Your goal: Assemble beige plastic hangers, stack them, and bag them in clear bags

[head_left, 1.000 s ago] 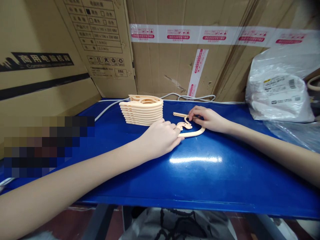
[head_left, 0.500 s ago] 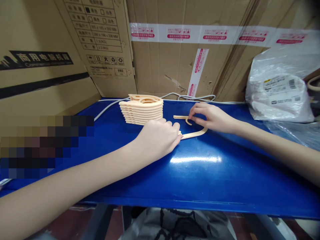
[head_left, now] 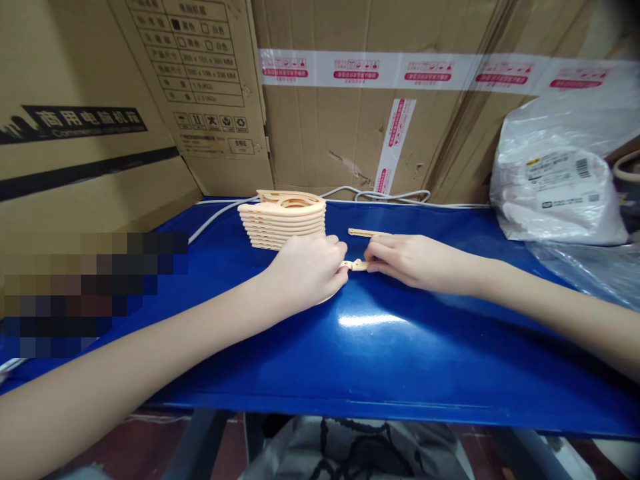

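Head view, large to small: cardboard boxes (head_left: 320,120) behind; blue worktop (head_left: 400,360) below; plastic bag (head_left: 555,187) far right; stack of peach hangers (head_left: 283,223) at the back. Mid-worktop, left hand (head_left: 305,273) and right hand (head_left: 410,261), fingers of both pinched shut on a small hanger piece (head_left: 356,265) between them. Just behind, a thin loose strip (head_left: 361,232).

The left hand (head_left: 307,273) and right hand (head_left: 407,260) cover most of the peach plastic piece (head_left: 356,265); only 1 short bit shows between them. A pixelated patch (head_left: 95,293) masks the left end of the table (head_left: 400,360). The plastic bag (head_left: 555,193) runs past the right edge.
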`<control>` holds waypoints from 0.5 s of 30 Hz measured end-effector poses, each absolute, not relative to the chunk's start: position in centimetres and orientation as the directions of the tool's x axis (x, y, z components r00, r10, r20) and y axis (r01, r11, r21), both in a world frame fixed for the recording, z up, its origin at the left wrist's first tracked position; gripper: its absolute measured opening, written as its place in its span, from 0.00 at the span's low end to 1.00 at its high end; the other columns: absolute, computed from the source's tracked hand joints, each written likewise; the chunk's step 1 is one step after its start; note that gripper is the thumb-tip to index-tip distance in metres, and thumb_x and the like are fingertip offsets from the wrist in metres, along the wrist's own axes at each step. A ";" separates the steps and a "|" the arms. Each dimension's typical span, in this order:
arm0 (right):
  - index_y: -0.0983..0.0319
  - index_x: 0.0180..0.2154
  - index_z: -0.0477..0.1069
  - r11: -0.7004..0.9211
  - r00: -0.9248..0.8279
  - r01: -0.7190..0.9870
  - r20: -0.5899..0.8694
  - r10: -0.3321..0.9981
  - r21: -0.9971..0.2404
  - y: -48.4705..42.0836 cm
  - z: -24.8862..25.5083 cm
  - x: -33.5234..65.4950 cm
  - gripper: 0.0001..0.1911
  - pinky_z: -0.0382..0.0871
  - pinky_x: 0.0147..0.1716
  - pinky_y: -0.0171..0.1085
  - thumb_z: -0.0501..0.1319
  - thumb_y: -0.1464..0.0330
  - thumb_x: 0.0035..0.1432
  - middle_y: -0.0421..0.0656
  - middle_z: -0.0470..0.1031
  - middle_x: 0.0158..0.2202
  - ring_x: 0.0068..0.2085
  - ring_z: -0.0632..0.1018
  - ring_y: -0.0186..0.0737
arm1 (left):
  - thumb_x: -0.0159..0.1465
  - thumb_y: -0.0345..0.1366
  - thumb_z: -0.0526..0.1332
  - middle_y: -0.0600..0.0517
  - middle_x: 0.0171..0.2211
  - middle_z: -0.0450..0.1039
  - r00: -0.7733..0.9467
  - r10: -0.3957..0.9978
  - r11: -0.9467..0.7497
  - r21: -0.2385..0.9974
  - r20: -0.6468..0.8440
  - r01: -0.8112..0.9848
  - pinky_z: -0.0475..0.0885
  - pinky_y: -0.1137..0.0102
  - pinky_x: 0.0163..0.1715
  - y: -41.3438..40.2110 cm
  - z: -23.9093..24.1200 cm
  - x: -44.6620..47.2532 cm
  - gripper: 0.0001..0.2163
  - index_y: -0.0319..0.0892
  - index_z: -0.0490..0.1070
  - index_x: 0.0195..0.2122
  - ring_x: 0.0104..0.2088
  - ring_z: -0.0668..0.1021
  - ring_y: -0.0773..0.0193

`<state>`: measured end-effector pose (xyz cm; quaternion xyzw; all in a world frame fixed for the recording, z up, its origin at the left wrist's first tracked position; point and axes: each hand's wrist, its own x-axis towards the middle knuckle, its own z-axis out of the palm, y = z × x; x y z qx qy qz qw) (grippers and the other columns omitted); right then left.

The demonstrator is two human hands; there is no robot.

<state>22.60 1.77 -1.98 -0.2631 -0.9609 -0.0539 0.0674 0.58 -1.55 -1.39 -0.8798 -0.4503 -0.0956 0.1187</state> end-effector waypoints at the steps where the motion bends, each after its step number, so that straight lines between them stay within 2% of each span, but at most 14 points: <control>1: 0.64 0.41 0.67 0.840 -0.843 0.532 0.161 0.514 0.104 1.7 -2.2 22.5 0.15 0.68 0.39 0.41 0.45 0.63 0.71 0.49 0.78 0.36 0.38 0.79 0.45 | 0.63 0.37 0.56 0.50 0.31 0.76 0.542 0.797 -0.546 -0.068 0.267 0.835 0.51 0.68 0.23 -1.5 -1.3 0.5 0.08 0.41 0.72 0.32 0.31 0.76 0.59; 4: 0.65 0.45 0.64 0.792 -0.813 0.582 0.159 0.561 0.185 1.7 -2.9 22.5 0.18 0.67 0.36 0.40 0.41 0.62 0.72 0.48 0.79 0.31 0.31 0.79 0.44 | 0.62 0.40 0.57 0.53 0.28 0.75 0.448 0.855 -0.482 0.082 0.260 0.872 0.52 0.70 0.23 -1.3 -0.9 0.5 0.08 0.42 0.71 0.33 0.28 0.75 0.61; 7: 0.65 0.46 0.64 0.754 -0.794 0.607 0.164 0.585 0.249 1.7 -3.1 22.4 0.23 0.64 0.29 0.37 0.37 0.59 0.72 0.47 0.79 0.29 0.27 0.79 0.42 | 0.61 0.40 0.57 0.55 0.23 0.71 0.410 0.869 -0.464 0.170 0.276 0.869 0.52 0.70 0.23 -1.4 -0.8 0.5 0.08 0.42 0.67 0.29 0.25 0.72 0.64; 11: 0.66 0.46 0.65 0.719 -0.778 0.624 0.167 0.605 0.306 2.0 -3.5 22.4 0.27 0.54 0.21 0.35 0.35 0.57 0.72 0.47 0.78 0.26 0.23 0.76 0.40 | 0.59 0.35 0.58 0.58 0.20 0.65 0.429 0.849 -0.514 0.297 0.308 0.805 0.53 0.72 0.24 -1.6 -0.7 0.7 0.08 0.42 0.60 0.25 0.22 0.68 0.68; 15: 0.66 0.46 0.66 0.720 -0.785 0.619 0.221 0.579 0.313 2.2 -4.0 22.6 0.25 0.50 0.21 0.35 0.36 0.58 0.72 0.45 0.77 0.24 0.21 0.75 0.39 | 0.59 0.31 0.58 0.60 0.19 0.60 0.457 0.825 -0.557 0.347 0.331 0.754 0.53 0.72 0.23 -1.7 -0.7 0.7 0.10 0.43 0.55 0.25 0.21 0.65 0.70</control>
